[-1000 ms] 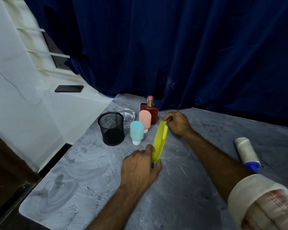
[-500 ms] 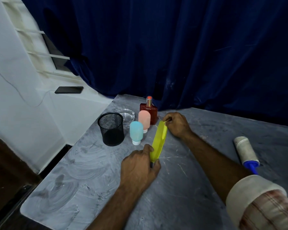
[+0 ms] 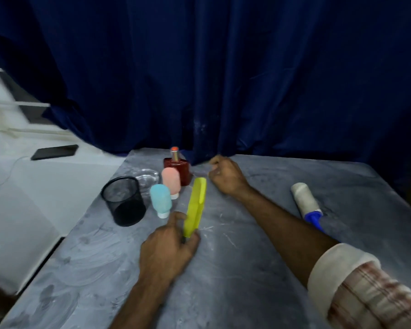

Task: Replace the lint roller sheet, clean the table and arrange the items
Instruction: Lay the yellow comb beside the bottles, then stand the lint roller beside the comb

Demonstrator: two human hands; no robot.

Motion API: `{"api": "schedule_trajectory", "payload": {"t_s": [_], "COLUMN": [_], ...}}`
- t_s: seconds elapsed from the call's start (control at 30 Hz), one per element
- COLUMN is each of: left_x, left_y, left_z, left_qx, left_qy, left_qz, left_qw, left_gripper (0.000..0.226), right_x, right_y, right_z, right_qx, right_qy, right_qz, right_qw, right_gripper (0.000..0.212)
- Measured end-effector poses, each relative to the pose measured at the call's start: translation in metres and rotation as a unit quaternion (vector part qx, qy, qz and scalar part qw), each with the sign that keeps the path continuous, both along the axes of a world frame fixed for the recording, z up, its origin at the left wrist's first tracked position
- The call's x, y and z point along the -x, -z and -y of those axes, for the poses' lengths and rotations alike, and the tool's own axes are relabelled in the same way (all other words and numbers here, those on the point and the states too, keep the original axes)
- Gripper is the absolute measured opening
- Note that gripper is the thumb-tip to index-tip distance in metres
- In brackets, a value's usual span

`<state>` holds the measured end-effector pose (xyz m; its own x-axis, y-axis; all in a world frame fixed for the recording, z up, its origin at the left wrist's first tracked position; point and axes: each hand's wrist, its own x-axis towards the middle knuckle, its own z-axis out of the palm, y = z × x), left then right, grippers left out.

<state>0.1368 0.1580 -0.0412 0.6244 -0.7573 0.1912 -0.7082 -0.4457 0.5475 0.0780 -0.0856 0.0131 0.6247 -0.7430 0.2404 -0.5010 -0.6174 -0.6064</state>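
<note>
Roller [image 3: 307, 203] lies on its side on the worktop [image 3: 235, 269], off to your right beyond your right forearm, white roll pointing away and blue handle toward you, touching nothing else. Nearest you, your left hand [image 3: 167, 251] pinches the near end of a yellow-green cover [image 3: 195, 208], which stands on edge and runs away from you. Just left of the cover stand a blue bottle [image 3: 161, 200] and, behind it, a pink bottle [image 3: 171, 180], both cap-down; a black mesh cup [image 3: 124, 201] stands farther left, near the worktop's left edge. Behind these sit a clear glass dish [image 3: 147, 178] and a red bottle [image 3: 178, 168] with a metal neck. Your right hand [image 3: 226, 175] is curled loosely closed just past the cover's far tip, apart from it; whether it holds anything you cannot tell. Open worktop lies between the cover and the roller and across the near left. A blue curtain [image 3: 223, 79] hangs at the far edge. A phone [image 3: 54, 151] lies on the white ledge at left. No writing is legible.
</note>
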Motion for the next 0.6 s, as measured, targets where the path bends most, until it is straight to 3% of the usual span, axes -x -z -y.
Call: {"api": "schedule_trajectory", "payload": {"t_s": [0.1,0.2,0.33,0.43,0.6], "left_x": [0.004,0.030,0.089,0.131,0.178], "left_y": [-0.001,-0.011,-0.023,-0.020,-0.011], "left_z": [0.005,0.028,0.075,0.110,0.138], "left_qx": [0.024,0.086,0.145,0.117,0.034], "left_qy": [0.011,0.043,0.135,0.191,0.216], "left_qz": [-0.022,-0.048,-0.158,-0.200,-0.226], "left_qw": [0.999,0.994,0.967,0.954,0.949], "left_gripper": [0.049,0.036,0.027,0.024,0.037], "right_x": [0.042,0.098,0.181,0.233,0.271], "right_y": [-0.019,-0.030,-0.034,-0.027,0.000], "right_z": [-0.010,-0.022,-0.035,-0.037,-0.037], "right_qx": [0.018,0.039,0.067,0.064,-0.003], "right_qy": [0.016,0.073,0.181,0.256,0.267], "right_qz": [0.031,0.034,0.025,0.005,-0.038], "right_qw": [0.999,0.996,0.981,0.965,0.963], "right_gripper": [0.026,0.019,0.009,0.007,0.009]}}
